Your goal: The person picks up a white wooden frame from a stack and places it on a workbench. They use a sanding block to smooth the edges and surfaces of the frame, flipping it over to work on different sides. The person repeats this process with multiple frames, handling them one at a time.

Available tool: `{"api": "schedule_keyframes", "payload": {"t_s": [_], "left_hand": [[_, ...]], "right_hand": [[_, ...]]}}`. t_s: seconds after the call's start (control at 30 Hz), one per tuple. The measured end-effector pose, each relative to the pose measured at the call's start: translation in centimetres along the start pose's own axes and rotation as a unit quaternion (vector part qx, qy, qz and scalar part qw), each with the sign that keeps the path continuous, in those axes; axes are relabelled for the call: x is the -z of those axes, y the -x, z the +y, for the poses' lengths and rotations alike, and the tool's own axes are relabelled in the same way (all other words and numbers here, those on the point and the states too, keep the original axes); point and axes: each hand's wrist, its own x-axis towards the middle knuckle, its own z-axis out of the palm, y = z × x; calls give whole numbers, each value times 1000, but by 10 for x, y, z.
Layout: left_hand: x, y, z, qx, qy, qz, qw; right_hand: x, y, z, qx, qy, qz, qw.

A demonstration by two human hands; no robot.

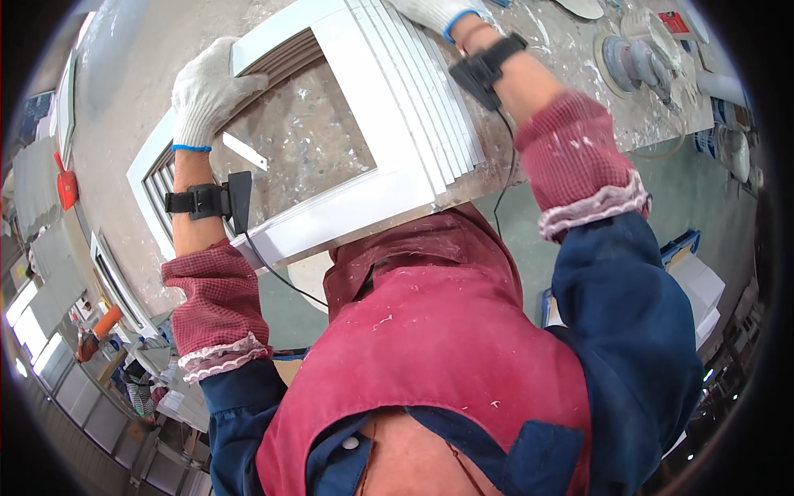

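A stack of white rectangular frames lies on the worktable in front of me, its layers stepped along the right side. My left hand, in a white knit glove with a blue cuff, is closed over the left bar of the stack, with its thumb reaching into the opening. At the far right corner of the stack is my gloved right hand; the picture's top edge cuts off its fingers. Through the frame opening shows a small white strip beside my left wrist.
The dusty, paint-flecked worktable extends around the stack. A round sander with a hose rests at the far right. At the left are a red-handled tool and another white frame. A white box stands below at the right.
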Motion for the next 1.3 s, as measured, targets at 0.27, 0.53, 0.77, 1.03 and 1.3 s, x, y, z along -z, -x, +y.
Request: {"api": "schedule_keyframes", "payload": {"t_s": [0.27,0.53,0.77,1.03,1.3], "left_hand": [[1,8,0,-2,7,11,1000],[11,14,-1,-20,25,35,999],[35,88,-82,125,65,108,984],[14,214,-202,301,366,-67,878],[-18,230,-187,341,646,-20,682]], "right_hand": [[-4,170,-18,-18,-252,18,967],[-30,31,41,59,-2,101,993],[16,97,69,-104,71,19,992],[38,71,31,-37,238,23,970],[-21,60,57,31,61,-117,991]]}}
